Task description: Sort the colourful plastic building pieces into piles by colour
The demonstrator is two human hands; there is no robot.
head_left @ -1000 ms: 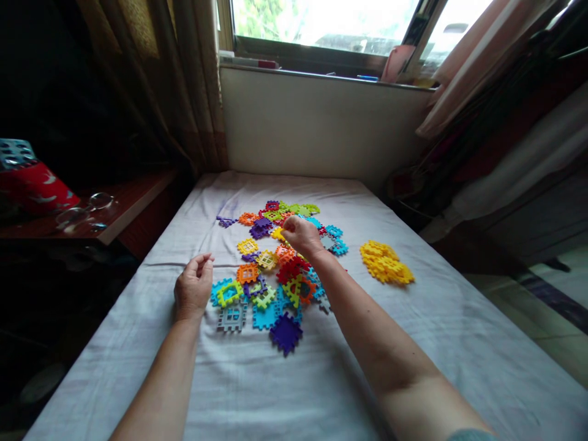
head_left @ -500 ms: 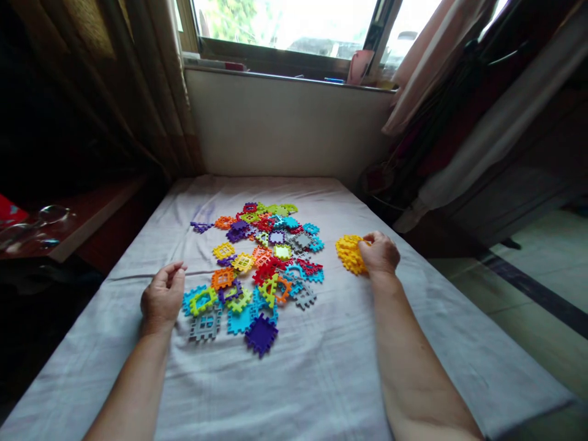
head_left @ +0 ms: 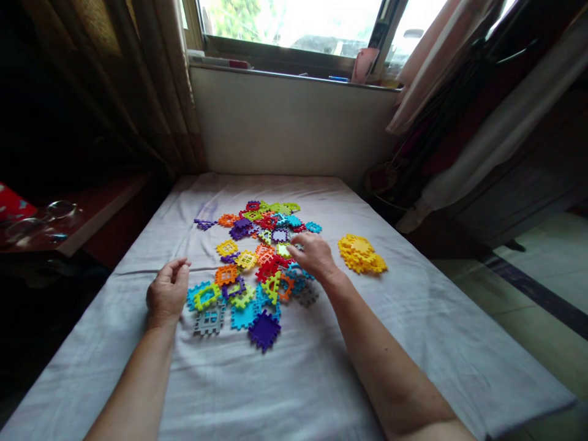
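Note:
Flat toothed plastic pieces in many colours lie in a loose pile, with a purple square (head_left: 264,331) at its near end and an orange piece (head_left: 226,275) on its left side. My right hand (head_left: 313,252) is over the right side of the pile, fingers apart and bent downward, with nothing seen in them. Just left of the pile, my left hand (head_left: 169,288) rests on the cloth, its fingers loosely curled and apart, holding nothing. A separate heap of yellow pieces (head_left: 361,253) lies to the right.
A pale cloth (head_left: 294,380) covers the table. Glasses (head_left: 62,209) and a red item (head_left: 13,203) sit on a brown side table at left. A pink cup (head_left: 365,65) stands on the window sill; clothes hang at right.
My right hand has left the yellow heap and moved left to the mixed pile. The yellow heap now shows fully, with a piece at its right edge. My left hand has hardly moved.

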